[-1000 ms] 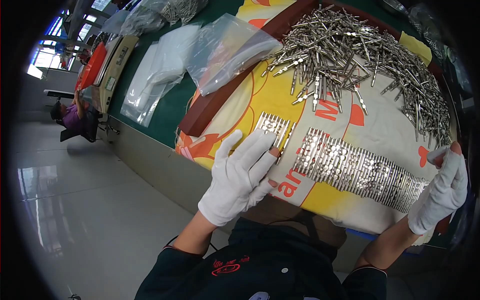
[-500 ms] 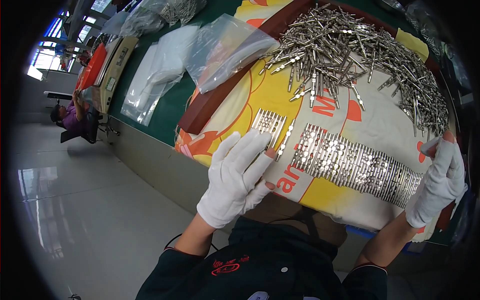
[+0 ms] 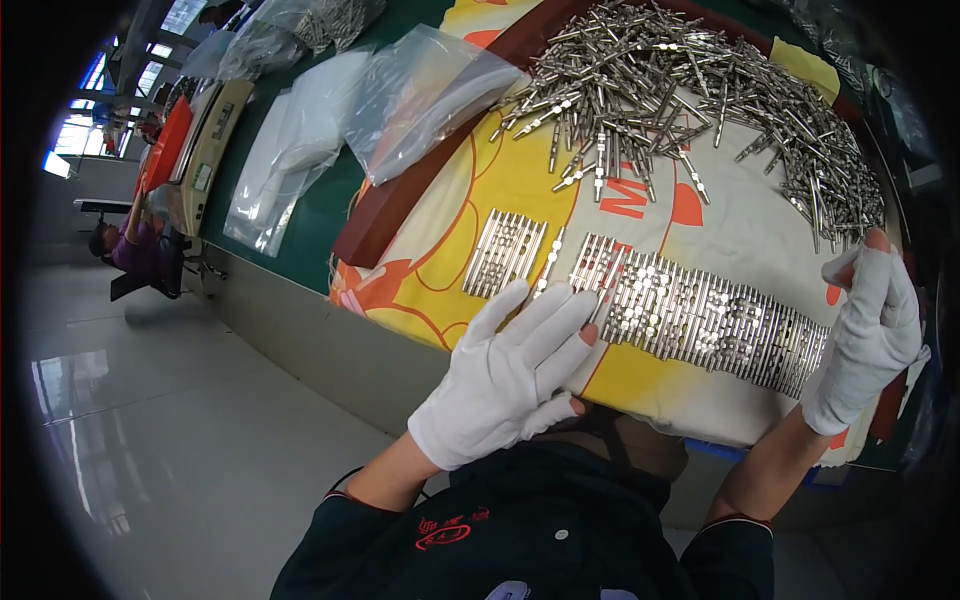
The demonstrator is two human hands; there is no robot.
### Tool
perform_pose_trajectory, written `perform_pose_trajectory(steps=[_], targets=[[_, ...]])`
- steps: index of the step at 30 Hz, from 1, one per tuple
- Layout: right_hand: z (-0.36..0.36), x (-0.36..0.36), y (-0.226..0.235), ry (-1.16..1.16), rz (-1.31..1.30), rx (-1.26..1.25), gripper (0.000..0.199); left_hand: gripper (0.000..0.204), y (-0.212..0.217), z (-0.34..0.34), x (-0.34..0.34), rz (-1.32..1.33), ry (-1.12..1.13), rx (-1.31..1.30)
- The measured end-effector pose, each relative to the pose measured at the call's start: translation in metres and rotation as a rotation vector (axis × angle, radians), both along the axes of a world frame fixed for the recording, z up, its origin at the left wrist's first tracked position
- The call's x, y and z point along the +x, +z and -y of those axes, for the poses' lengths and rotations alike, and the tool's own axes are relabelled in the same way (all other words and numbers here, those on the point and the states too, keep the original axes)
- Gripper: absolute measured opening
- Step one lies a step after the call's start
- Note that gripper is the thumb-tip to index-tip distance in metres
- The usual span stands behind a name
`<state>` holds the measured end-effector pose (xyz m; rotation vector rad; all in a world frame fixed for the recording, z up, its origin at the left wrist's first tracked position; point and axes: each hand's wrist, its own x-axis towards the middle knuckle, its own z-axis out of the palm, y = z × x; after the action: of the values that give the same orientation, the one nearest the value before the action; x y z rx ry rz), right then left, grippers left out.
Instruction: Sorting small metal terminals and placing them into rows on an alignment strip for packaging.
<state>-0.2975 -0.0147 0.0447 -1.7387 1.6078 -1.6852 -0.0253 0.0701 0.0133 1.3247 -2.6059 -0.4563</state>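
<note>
My left hand (image 3: 510,375), in a white glove with bare thumb and index tips, is open, its fingers spread. It lies over the left end of a long row of slim silver metal pins (image 3: 700,320), fingertips close to the pins. A short group of similar pins (image 3: 505,255) lies farther left, with a single pin (image 3: 550,262) between the two sets. My right hand (image 3: 868,335), gloved the same way, is at the row's right end. Its fingers are bent and drawn together; anything held between them is hidden.
A large heap of loose metal pins (image 3: 640,90) spreads across the back and right of the printed cloth (image 3: 440,260). A dark red wooden rim (image 3: 400,215) borders it. Clear plastic bags (image 3: 420,105) lie on the green table (image 3: 235,170). A person (image 3: 130,245) sits far left.
My left hand has moved right, away from the short group of pins, to the long row's left end. My right hand stays at the right end. The whole view has shifted slightly.
</note>
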Motion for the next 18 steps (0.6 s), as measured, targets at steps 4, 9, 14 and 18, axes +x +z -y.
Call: perform_pose_trajectory(steps=[4,9,14,18], targets=[[-0.002,0.009,-0.001,-0.028,0.016,0.020,0.029,0.058,-0.001,-0.004,0.006,0.057,0.046,-0.011],[0.000,0.013,0.002,0.005,-0.095,0.053,0.032,0.058,-0.003,-0.005,0.007,0.085,0.054,-0.042],[0.004,0.015,-0.002,0.101,-0.326,-0.025,0.034,0.063,-0.002,-0.004,0.004,0.054,0.072,-0.074],[0.005,0.016,-0.002,0.121,-0.344,-0.010,0.036,0.068,0.002,-0.001,-0.002,0.049,0.020,-0.004]])
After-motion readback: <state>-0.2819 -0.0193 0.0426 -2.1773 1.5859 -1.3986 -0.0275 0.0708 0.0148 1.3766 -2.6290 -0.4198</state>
